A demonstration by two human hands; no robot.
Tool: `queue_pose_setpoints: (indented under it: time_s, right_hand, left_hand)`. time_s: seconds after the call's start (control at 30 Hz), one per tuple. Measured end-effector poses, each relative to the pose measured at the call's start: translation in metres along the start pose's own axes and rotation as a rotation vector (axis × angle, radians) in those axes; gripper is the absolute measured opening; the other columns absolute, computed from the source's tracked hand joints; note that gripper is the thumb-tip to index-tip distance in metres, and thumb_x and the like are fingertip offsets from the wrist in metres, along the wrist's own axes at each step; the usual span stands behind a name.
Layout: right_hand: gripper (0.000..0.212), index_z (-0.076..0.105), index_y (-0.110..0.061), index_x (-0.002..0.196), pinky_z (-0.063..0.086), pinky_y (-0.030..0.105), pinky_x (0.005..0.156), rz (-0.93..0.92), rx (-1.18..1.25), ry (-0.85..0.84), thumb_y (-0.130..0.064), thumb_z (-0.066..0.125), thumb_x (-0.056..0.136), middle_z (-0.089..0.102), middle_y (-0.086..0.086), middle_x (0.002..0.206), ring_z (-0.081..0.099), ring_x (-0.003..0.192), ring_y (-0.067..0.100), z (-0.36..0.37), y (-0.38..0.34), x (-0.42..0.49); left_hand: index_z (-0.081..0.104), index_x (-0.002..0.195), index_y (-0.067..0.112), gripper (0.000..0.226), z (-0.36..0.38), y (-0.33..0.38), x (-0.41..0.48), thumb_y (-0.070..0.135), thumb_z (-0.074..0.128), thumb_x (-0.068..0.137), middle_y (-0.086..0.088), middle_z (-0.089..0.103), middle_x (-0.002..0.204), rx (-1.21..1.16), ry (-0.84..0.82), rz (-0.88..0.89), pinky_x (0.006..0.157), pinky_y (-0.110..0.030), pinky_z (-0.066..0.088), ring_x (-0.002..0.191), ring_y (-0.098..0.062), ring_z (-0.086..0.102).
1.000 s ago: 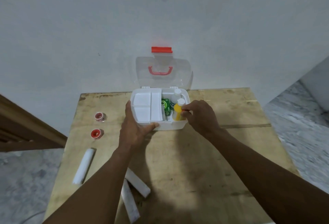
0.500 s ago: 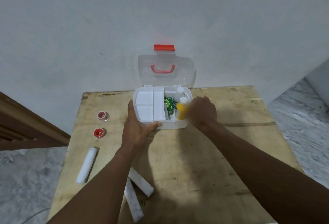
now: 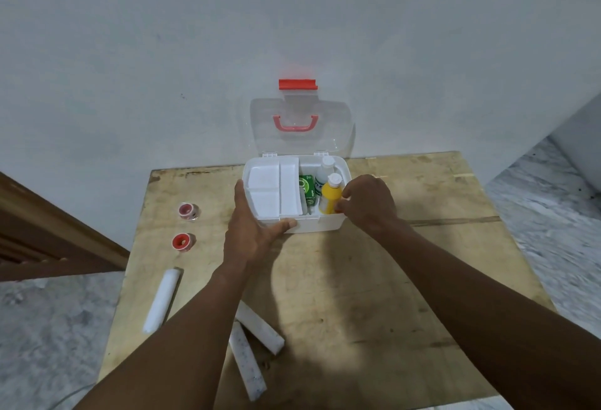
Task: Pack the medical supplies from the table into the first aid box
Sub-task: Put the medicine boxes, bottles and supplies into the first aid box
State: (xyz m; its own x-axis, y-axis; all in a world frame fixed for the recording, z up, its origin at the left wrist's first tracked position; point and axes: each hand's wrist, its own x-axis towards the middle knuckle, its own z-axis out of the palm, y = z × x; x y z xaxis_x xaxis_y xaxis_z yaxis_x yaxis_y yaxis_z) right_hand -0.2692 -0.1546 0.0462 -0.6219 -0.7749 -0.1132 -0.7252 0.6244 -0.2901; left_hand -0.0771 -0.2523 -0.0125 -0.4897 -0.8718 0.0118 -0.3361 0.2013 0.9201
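First aid box [image 3: 328,225] sits at the centre of the frame on the wooden table [image 3: 406,279], its clear lid [image 3: 300,126] standing open against the wall. I see my left hand [image 3: 252,230] clasping the box's near left corner, thumb along the front edge and fingers up the left side. My right hand [image 3: 369,203] is at the box's right end, fingers closed around a yellow bottle [image 3: 331,196] that stands upright inside. Behind it stands a white bottle [image 3: 325,170], with a green packet [image 3: 307,188] just to its left and a white tray [image 3: 273,191] filling the left half. At left of the frame lie two red tape rolls [image 3: 183,225]. Lower down lie three white bandage rolls [image 3: 162,304], two partly under my left forearm.
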Motion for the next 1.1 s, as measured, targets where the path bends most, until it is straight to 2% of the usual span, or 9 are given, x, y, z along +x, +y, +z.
queue_pose_setpoints:
  time_s: [0.07, 0.2, 0.33, 0.57, 0.63, 0.73, 0.8, 0.9, 1.1]
  right_hand:
    - [0.035, 0.074, -0.002, 0.104, 0.044, 0.036, 0.090, -0.003, 0.023, 0.019, -0.028, 0.074, 0.081, 0.069, 0.018, 0.108, 0.061, 0.102, 0.033, -0.003, -0.001, -0.005]
    - [0.035, 0.067, -0.007, 0.116, 0.045, 0.036, 0.088, 0.046, 0.118, 0.163, -0.027, 0.068, 0.087, 0.065, 0.017, 0.109, 0.060, 0.102, 0.033, -0.001, -0.008, -0.021]
    - [0.021, 0.063, -0.012, 0.107, 0.045, 0.034, 0.080, 0.033, 0.227, 0.255, -0.024, 0.062, 0.090, 0.064, 0.010, 0.102, 0.062, 0.094, 0.028, 0.017, -0.029, -0.064]
    - [0.022, 0.062, -0.012, 0.107, 0.045, 0.028, 0.075, -0.004, 0.334, 0.092, -0.025, 0.065, 0.090, 0.061, 0.004, 0.105, 0.060, 0.092, 0.021, 0.076, -0.073, -0.159]
    - [0.023, 0.061, -0.012, 0.106, 0.047, 0.029, 0.075, -0.033, 0.346, 0.074, -0.027, 0.065, 0.088, 0.060, 0.005, 0.103, 0.058, 0.091, 0.021, 0.087, -0.082, -0.179]
    - [0.048, 0.056, -0.014, 0.119, 0.046, 0.029, 0.079, -0.082, 0.278, -0.022, -0.049, 0.059, 0.086, 0.057, 0.004, 0.114, 0.053, 0.099, 0.021, 0.100, -0.095, -0.201]
    - [0.062, 0.048, -0.017, 0.128, 0.048, 0.036, 0.088, -0.083, 0.203, -0.096, -0.058, 0.059, 0.083, 0.052, 0.003, 0.126, 0.049, 0.110, 0.023, 0.106, -0.101, -0.207]
    - [0.065, 0.041, -0.019, 0.131, 0.046, 0.043, 0.093, -0.074, 0.109, -0.164, -0.052, 0.068, 0.082, 0.048, 0.003, 0.130, 0.046, 0.117, 0.025, 0.113, -0.106, -0.207]
    - [0.050, 0.047, -0.018, 0.128, 0.042, 0.041, 0.091, -0.080, 0.101, -0.152, -0.034, 0.069, 0.085, 0.052, 0.003, 0.126, 0.047, 0.115, 0.026, 0.124, -0.104, -0.202]
  left_hand:
    - [0.024, 0.138, 0.036, 0.102, -0.001, 0.001, 0.000, 0.040, 0.091, 0.061, 0.030, 0.047, 0.117, 0.011, -0.008, -0.004, 0.071, -0.011, 0.042, 0.107, 0.001, 0.051]
    - [0.021, 0.143, 0.030, 0.108, -0.002, 0.000, 0.000, 0.037, 0.091, 0.061, 0.018, 0.045, 0.124, 0.034, -0.015, -0.010, 0.079, -0.019, 0.042, 0.115, -0.009, 0.046]
    - [0.019, 0.146, 0.023, 0.111, -0.002, 0.002, 0.000, 0.032, 0.092, 0.062, 0.016, 0.042, 0.122, 0.050, -0.021, -0.037, 0.084, -0.024, 0.040, 0.111, -0.008, 0.043]
    - [0.018, 0.146, 0.019, 0.112, -0.005, 0.000, 0.000, 0.035, 0.091, 0.062, 0.001, 0.048, 0.138, 0.088, -0.043, -0.042, 0.088, -0.026, 0.041, 0.118, -0.011, 0.046]
    - [0.017, 0.147, 0.017, 0.115, -0.005, -0.001, 0.001, 0.036, 0.091, 0.061, 0.000, 0.050, 0.138, 0.081, -0.041, -0.053, 0.089, -0.026, 0.041, 0.123, -0.018, 0.050]
    - [0.016, 0.149, 0.017, 0.117, -0.005, -0.001, 0.002, 0.038, 0.091, 0.061, -0.003, 0.052, 0.138, 0.088, -0.036, -0.067, 0.090, -0.029, 0.042, 0.125, -0.024, 0.051]
    - [0.014, 0.150, 0.018, 0.118, -0.005, -0.001, 0.001, 0.039, 0.090, 0.062, -0.003, 0.052, 0.138, 0.089, -0.039, -0.076, 0.088, -0.029, 0.041, 0.125, -0.024, 0.051]
    - [0.014, 0.150, 0.018, 0.117, -0.005, -0.001, 0.002, 0.039, 0.089, 0.063, -0.003, 0.053, 0.137, 0.097, -0.048, -0.076, 0.085, -0.027, 0.039, 0.123, -0.024, 0.052]
    - [0.010, 0.151, 0.018, 0.120, -0.004, -0.004, 0.004, 0.043, 0.088, 0.063, -0.005, 0.053, 0.137, 0.110, -0.055, -0.073, 0.088, -0.030, 0.042, 0.123, -0.025, 0.052]
